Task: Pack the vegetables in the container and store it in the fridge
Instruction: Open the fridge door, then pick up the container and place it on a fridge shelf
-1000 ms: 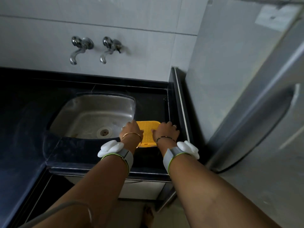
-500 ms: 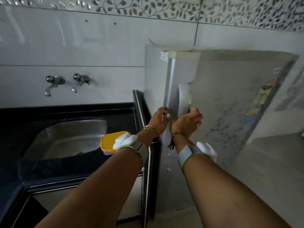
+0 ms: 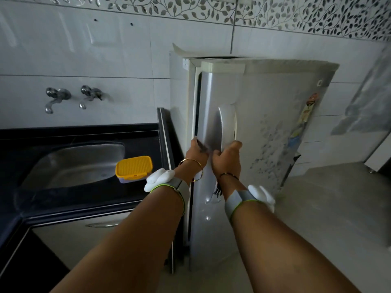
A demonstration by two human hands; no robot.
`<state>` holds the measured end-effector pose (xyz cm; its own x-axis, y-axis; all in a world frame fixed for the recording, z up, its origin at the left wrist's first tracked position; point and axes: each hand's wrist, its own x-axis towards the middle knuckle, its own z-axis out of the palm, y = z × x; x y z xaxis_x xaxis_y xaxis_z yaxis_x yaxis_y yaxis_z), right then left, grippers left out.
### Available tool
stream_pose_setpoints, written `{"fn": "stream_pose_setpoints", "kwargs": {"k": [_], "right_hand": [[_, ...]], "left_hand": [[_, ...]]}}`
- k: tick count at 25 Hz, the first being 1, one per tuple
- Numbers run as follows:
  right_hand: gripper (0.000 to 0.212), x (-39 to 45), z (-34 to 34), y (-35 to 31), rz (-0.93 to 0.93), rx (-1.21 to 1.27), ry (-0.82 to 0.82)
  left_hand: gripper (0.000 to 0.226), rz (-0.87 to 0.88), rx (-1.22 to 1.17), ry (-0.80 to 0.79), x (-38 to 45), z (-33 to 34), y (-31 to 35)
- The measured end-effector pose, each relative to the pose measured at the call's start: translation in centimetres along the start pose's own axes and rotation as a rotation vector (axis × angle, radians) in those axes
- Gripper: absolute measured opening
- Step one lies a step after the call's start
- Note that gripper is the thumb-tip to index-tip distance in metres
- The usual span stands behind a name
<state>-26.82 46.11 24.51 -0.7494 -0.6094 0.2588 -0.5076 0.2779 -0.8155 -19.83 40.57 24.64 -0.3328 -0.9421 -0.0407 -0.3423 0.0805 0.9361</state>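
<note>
A small container with a yellow lid (image 3: 134, 168) stands on the black counter (image 3: 84, 197), right of the sink, with its lid on. The silver fridge (image 3: 270, 127) stands right of the counter, and its door is ajar by a narrow dark gap along the left edge. My right hand (image 3: 227, 159) grips the lower part of the door handle (image 3: 227, 125). My left hand (image 3: 197, 153) holds the door's left edge beside it. Both hands are well right of the container and touch nothing else. The vegetables are not in view.
A steel sink (image 3: 76, 163) is set into the counter, with two wall taps (image 3: 72, 97) above it. A cabinet door (image 3: 88, 235) lies below the counter. Stickers (image 3: 306, 113) mark the fridge door's right side. Pale floor (image 3: 317, 208) stretches to the right.
One second ago both hands rested on the yellow-lidded container on the counter. They let it go and moved right to the fridge door, which has now come ajar.
</note>
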Motion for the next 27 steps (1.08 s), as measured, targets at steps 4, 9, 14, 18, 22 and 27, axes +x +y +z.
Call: {"fn": "stream_pose_setpoints", "kwargs": {"k": [4, 9, 14, 18, 22, 27], "right_hand": [[0.049, -4.9, -7.3, 3.3, 0.004, 0.019, 0.292], [0.065, -8.4, -13.6, 6.3, -0.421, -0.282, 0.51], [0.085, -10.0, -16.4, 6.7, -0.061, -0.358, 0.555], [0.094, -9.5, -13.5, 5.7, -0.021, -0.415, 0.414], [0.087, -8.8, -6.9, 4.1, -0.198, -0.385, 0.269], [0.03, -6.2, 7.8, 0.1, -0.465, -0.225, -0.072]], "left_hand": [[0.077, -0.014, -0.112, -0.069, -8.7, 5.8, 1.1], [0.058, 0.022, -0.103, -0.247, -16.2, 9.3, 2.3], [0.054, 0.087, 0.074, -0.179, -18.2, 11.2, 3.4], [0.048, 0.111, 0.183, -0.065, -16.3, 9.0, 2.6], [0.047, 0.057, 0.242, 0.092, -11.4, 3.8, -1.2], [0.04, -0.153, 0.317, 0.398, 0.3, -6.9, -9.2]]}}
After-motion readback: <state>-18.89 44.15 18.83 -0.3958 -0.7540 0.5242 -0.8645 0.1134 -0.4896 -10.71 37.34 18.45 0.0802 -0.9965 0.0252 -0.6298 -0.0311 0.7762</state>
